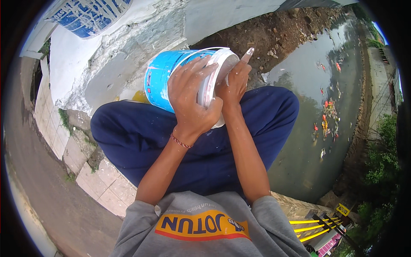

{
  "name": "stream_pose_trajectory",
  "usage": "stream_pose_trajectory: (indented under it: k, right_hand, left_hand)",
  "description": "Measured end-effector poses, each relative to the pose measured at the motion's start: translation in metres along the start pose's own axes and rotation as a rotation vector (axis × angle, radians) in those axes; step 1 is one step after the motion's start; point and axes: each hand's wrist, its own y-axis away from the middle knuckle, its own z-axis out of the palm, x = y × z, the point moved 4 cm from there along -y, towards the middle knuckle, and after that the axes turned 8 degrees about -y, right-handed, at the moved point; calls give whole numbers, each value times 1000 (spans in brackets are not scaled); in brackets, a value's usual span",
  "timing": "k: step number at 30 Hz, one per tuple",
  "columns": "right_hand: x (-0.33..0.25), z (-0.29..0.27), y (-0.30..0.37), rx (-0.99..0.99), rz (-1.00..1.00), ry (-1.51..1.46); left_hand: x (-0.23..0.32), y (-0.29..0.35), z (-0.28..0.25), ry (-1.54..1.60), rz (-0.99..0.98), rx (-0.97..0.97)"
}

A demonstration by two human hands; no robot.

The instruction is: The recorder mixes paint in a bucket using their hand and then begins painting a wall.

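Note:
A blue paint bucket [159, 79] with a white rim lies tilted over my lap, its mouth turned to the right. My left hand [190, 90] grips it, with fingers spread along the outer wall and the thumb by the rim. At the mouth is my right hand [234, 81], index finger stretched out, the other fingers curled. White paint coats that fingertip. Whatever the curled fingers may hold is hidden. Pale paint lines the inside of the bucket, and a thin white handle arches over its far side.
Another blue-and-white paint-smeared bucket [90, 17] stands on the rough white ledge [75, 64] at upper left. To the right, below the ledge, lies a water channel [317, 141] with floating litter. A paved walkway [102, 180] and a road [47, 171] run along the left.

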Motion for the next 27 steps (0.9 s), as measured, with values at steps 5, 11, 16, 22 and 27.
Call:
stream_pose_trajectory:
  k: [5,11,16,22,27]
  right_hand:
    - [8,2,-3,19,-92,-73]
    - [5,0,0,-21,-97,-143]
    - [1,0,2,-10,8,-43]
    - [0,0,3,2,-1,-3]
    - [0,1,2,22,24,12]
  left_hand:
    - [-3,0,-1,4,-6,2]
    - [-3,1,0,10,4,-3]
    - [-2,1,-1,12,-6,-6]
    - [0,0,0,3,-9,-15]
    - [0,1,2,9,0,-10]
